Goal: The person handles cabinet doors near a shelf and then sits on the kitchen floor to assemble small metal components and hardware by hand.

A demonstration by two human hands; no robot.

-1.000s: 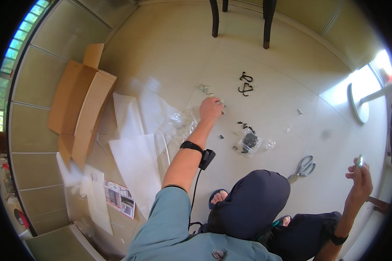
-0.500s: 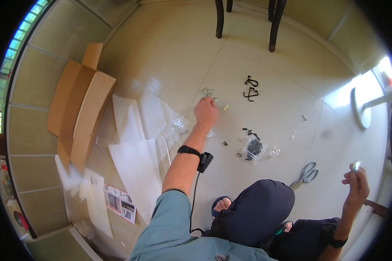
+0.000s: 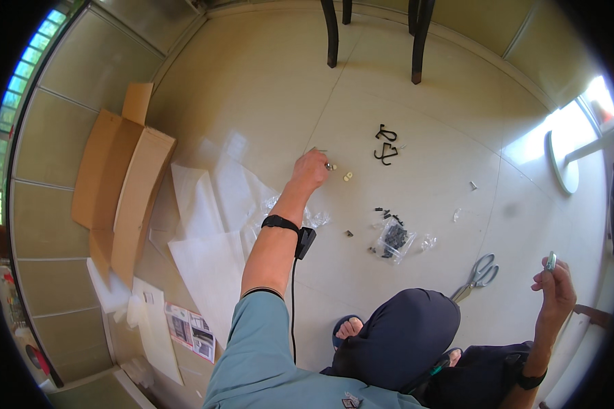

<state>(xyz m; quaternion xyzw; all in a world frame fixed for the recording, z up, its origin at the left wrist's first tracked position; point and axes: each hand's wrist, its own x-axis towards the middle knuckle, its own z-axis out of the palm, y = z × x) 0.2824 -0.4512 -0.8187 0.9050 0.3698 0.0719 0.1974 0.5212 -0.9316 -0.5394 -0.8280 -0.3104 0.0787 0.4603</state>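
My left hand reaches down to the floor ahead of me, fingers curled and closed around small metal pieces that poke out beside it; the hand hides most of them. Just right of it lie small pale yellow washer-like pieces. Off to the right, my right hand is raised and pinches a small shiny metal piece between thumb and fingertips. Black hooks rest on the floor beyond and to the right of my left hand.
An opened cardboard box and white foam sheets lie at left, with a printed sheet nearby. A clear bag of dark small parts and grey-handled scissors lie before my knee. Dark furniture legs stand at the back.
My left hand has closed over the pile of small metal pieces that showed beyond its fingertips. My right hand has barely moved, still pinching its piece. The whole view has shifted slightly.
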